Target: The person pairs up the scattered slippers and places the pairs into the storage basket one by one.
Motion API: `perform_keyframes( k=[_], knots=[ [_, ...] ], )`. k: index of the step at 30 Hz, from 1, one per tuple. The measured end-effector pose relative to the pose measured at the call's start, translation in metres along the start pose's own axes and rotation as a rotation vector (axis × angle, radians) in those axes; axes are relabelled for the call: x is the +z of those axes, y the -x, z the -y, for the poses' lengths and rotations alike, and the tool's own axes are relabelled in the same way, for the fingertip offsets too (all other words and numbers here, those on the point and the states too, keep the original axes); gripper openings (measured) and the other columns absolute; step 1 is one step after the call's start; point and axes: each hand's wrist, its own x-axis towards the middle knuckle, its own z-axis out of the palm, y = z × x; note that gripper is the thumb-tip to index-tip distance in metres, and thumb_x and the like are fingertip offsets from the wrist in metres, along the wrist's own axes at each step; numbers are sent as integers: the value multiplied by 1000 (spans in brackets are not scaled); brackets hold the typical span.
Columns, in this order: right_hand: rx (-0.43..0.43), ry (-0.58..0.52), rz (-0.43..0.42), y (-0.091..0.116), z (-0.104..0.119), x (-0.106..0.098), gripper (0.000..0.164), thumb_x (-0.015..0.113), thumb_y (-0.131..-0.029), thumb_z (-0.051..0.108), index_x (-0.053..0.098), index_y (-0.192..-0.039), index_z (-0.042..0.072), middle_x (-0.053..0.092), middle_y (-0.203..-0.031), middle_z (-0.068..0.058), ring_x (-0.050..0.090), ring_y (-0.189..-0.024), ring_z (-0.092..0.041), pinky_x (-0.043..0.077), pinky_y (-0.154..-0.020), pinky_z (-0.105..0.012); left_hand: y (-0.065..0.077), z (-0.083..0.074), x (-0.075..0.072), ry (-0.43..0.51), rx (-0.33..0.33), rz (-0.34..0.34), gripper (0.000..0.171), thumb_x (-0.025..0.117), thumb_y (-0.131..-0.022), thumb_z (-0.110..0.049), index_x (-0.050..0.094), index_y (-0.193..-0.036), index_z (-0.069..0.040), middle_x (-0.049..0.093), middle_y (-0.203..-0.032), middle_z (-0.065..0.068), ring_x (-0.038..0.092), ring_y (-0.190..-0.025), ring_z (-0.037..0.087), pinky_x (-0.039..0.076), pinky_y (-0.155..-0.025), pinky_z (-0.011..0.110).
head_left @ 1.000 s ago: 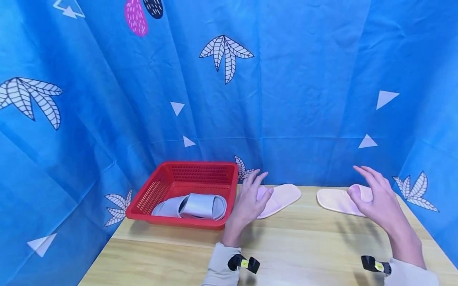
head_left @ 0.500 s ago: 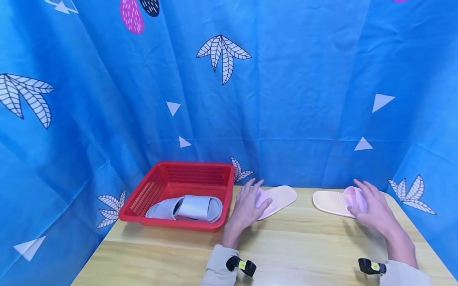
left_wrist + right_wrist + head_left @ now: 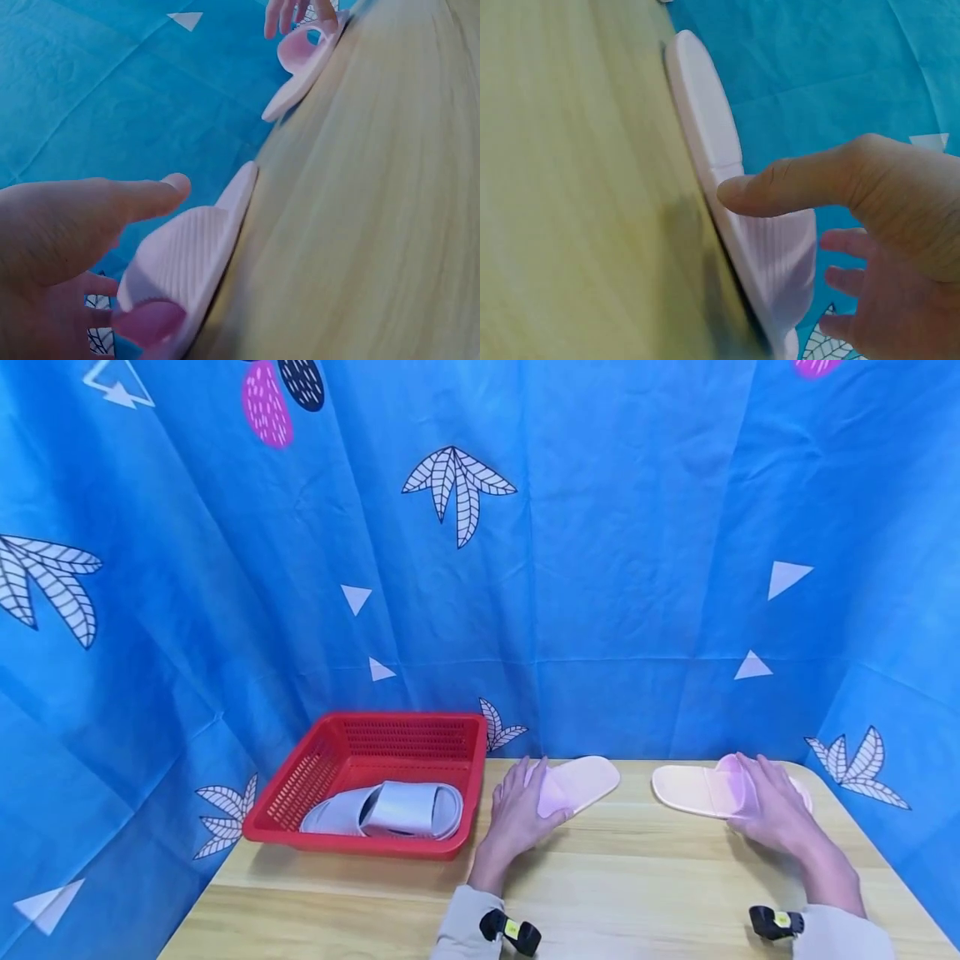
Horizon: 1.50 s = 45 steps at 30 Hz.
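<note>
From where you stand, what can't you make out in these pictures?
Head view: left pink slipper, toe behind the left hand.
Head view: basket, its floor under the grey slipper.
Right wrist view: right pink slipper, toe cut off by the bottom edge.
Head view: yellow labels, any writing too small.

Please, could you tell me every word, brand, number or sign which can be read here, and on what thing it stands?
No text can be read for certain.
Yellow label on the left black band: dark marks, too small and blurred to read.
Yellow label on the right black band: also too small and blurred.
Pink slippers and red basket: no visible text.
Blue cloth: printed shapes only, no lettering.
</note>
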Motion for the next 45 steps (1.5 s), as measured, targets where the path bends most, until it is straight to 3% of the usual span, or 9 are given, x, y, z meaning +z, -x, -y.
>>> perform_keyframes(
  k=[7, 13, 16, 20, 24, 32, 39, 45],
  knots=[
    [70, 58, -24, 6, 2, -6, 120, 91, -66, 14, 15, -155, -14, 20, -142, -48, 24, -121, -67, 23, -94, -82, -1, -2, 7, -20, -61, 21, 101, 84, -82, -43, 31, -161, -9, 38, -159, 14, 35, -144, 35, 31, -112, 64],
    [95, 98, -18, 12, 1, -10, 117, 97, -60, 25, 29, -146, -17, 22, -133, -49, 26, -111, -65, 32, -86, -78, 0, -4, 11, -30, -108, 14, 102, 91, -77, -37, 36, -159, -15, 43, -152, 13, 41, -137, 34, 35, -109, 61],
    [104, 104, -9, 15, -3, -8, 121, 98, -56, 26, 29, -144, -20, 22, -133, -51, 26, -111, -67, 30, -88, -80, 1, -4, 12, -18, -123, 25, 102, 92, -75, -35, 37, -159, -17, 46, -149, 12, 44, -132, 32, 37, -107, 59],
    [108, 81, -3, 17, -7, -6, 120, 97, -57, 24, 26, -142, -24, 27, -133, -51, 31, -115, -66, 28, -91, -81, 3, -3, 11, 2, -110, 35, 102, 93, -75, -33, 37, -159, -15, 47, -148, 13, 45, -131, 33, 37, -106, 60],
    [83, 75, -6, 17, -8, -5, 119, 97, -61, 26, 26, -142, -24, 36, -129, -49, 39, -111, -61, 34, -90, -76, 4, 0, 9, 1, -103, 41, 102, 91, -77, -34, 36, -160, -14, 45, -150, 14, 44, -132, 34, 36, -108, 61],
    [125, 80, 13, 16, 0, -6, 117, 93, -70, 38, 25, -146, -19, 31, -128, -48, 34, -108, -59, 40, -83, -68, 3, 5, 4, -24, -92, 40, 98, 87, -82, -36, 33, -161, -15, 42, -154, 14, 42, -135, 35, 33, -111, 61],
    [149, 90, -25, 16, 6, -11, 116, 92, -70, 44, 29, -147, -15, 29, -128, -44, 28, -111, -56, 41, -76, -60, 4, 2, -7, -38, -44, -21, 98, 87, -81, -32, 34, -160, -12, 44, -153, 14, 42, -137, 35, 32, -112, 61],
    [141, 108, -64, 17, 7, -19, 115, 92, -70, 47, 31, -146, -15, 29, -129, -43, 28, -110, -57, 39, -76, -63, 3, -4, -19, -70, 34, -77, 101, 90, -78, -31, 35, -160, -14, 45, -153, 11, 43, -138, 32, 34, -112, 60]
  ],
)
